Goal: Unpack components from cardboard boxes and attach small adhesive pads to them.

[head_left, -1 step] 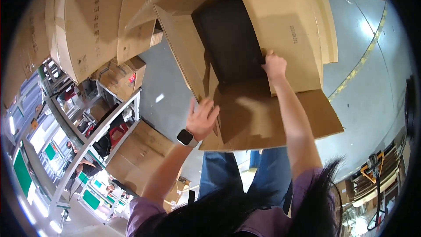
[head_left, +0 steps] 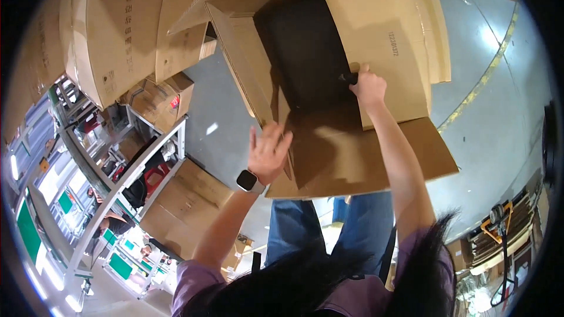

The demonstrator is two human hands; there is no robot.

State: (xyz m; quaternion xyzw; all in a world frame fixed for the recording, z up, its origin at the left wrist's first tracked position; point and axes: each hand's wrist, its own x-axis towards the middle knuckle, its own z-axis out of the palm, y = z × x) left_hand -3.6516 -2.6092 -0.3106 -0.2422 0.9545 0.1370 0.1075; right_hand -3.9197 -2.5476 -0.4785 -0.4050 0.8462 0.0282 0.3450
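Large open cardboard box (head_left: 329, 70) stands on the floor before the person. Left hand (head_left: 267, 151), fingers spread, rests flat against the near flap's left edge. Right hand (head_left: 368, 87) is closed around a small dark object (head_left: 348, 77) at the right flap's inner edge. Box likely light but bulky, flaps floppy; grip by firm wall edges.

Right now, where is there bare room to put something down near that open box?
Bare grey floor lies right of the open cardboard box, beside the yellow line. A narrower strip runs left of it. Further left, stacked cartons and metal shelving crowd in.
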